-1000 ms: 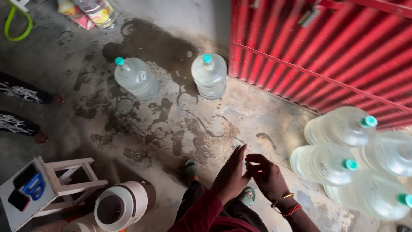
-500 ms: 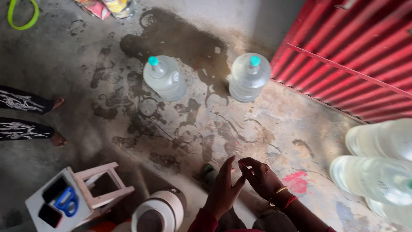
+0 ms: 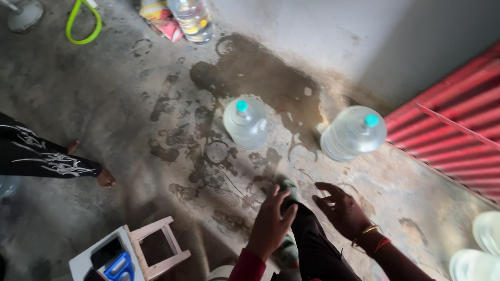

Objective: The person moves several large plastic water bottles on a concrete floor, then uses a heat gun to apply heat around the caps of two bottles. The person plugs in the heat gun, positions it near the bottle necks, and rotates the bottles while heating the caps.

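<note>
My left hand (image 3: 271, 225) hangs low in the view, fingers spread, holding nothing, with a red sleeve at the wrist. My right hand (image 3: 341, 209) is beside it, fingers apart and empty, with gold and red bangles on the wrist. Both hover above my dark-trousered leg and green sandal (image 3: 287, 188). Two large clear water jugs with teal caps stand on the wet concrete floor ahead: one (image 3: 246, 124) in the middle, one (image 3: 351, 134) to the right near the red corrugated shutter (image 3: 448, 135).
Another person's legs in black patterned trousers (image 3: 47, 158) stretch in from the left. A small white stool (image 3: 151, 250) with a blue-and-black device (image 3: 112, 257) stands lower left. More jugs (image 3: 482, 244) sit at lower right. A green hose (image 3: 83, 23) and a bottle (image 3: 192, 18) lie at the top.
The view has swung left and down, so the jugs shift right and the shutter slides to the edge. My hands have drifted apart, fingers spreading.
</note>
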Tool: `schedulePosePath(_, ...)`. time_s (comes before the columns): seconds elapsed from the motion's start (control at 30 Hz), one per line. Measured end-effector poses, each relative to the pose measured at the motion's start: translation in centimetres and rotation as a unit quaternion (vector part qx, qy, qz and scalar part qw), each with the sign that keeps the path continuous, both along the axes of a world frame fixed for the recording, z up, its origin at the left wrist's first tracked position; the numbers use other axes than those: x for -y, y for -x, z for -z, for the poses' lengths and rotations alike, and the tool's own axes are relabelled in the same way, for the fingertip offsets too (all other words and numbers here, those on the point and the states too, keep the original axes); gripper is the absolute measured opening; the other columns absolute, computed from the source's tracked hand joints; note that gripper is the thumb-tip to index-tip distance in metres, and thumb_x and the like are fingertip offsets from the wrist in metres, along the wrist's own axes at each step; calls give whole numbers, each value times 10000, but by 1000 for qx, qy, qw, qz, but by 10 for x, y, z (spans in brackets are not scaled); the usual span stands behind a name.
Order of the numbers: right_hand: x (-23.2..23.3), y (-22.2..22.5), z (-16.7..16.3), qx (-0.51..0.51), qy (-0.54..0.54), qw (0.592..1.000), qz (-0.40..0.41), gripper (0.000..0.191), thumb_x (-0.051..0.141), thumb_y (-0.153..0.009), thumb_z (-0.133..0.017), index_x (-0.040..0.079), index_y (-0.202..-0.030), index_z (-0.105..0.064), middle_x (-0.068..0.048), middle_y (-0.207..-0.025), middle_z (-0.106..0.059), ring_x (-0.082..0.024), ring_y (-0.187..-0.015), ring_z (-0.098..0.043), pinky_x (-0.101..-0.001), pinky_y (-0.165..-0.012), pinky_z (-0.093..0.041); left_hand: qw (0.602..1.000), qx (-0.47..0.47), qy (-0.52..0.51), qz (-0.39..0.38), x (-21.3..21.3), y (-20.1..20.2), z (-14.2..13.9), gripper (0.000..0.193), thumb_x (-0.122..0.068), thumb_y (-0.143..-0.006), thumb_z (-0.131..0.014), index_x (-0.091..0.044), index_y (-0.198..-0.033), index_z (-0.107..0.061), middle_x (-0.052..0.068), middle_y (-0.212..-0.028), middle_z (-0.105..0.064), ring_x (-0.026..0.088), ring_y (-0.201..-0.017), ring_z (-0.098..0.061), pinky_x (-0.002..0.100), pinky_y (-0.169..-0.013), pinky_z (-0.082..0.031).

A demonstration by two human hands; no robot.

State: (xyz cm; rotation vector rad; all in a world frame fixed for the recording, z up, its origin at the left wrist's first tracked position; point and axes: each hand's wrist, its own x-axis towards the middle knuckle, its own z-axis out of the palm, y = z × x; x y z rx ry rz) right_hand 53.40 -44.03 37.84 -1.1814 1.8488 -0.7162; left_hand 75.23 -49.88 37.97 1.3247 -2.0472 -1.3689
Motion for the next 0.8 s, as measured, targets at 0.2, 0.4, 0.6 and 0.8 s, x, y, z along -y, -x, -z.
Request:
schedulePosePath(0.2, 121, 2, 14, 21, -4, 1000, 4, 450, 260, -912, -674, 89, -1323, -610, -76, -1267, -732, -213, -952, -790, -348, -804, -621, 1000, 17, 24, -11, 117, 0, -15, 488, -277, -955, -652, -26, -1367, -579, 236, -1514, -511, 369, -1421, -477, 437, -1151, -391)
schedulePosePath(0.4, 275, -35, 13, 37, -3, 996, -77, 466, 269, -911, -687, 102, -1338, -604, -81, -1290, -700, -211, -953, -780, -331, -814, -607, 996, 6, 48, -76, 241, -38, -28, 462, -268, -947, -660, -33, -1339, -596, 213, -1453, -578, 346, -1388, -529, 411, -1157, -412)
schedulePosePath(0.6, 416, -96, -7, 64, 16, 989, -133, 481, 283, -912, -669, 105, -1350, -577, -86, -1300, -681, -204, -1001, -754, -348, -784, -624, 988, 33, 80, -131, 331, -104, -9, 480, -261, -937, -667, -46, -1358, -581, 212, -1444, -557, 362, -1394, -479, 440, -1140, -366)
schedulePosePath(0.8, 541, -187, 8, 47, 14, 992, -120, 476, 291, -908, -678, 103, -1338, -593, -77, -1293, -702, -211, -982, -773, -357, -812, -619, 984, 21, -27, -175, 432, -201, 27, 486, -300, -947, -639, -70, -1370, -575, 176, -1478, -538, 324, -1358, -517, 408, -1099, -424)
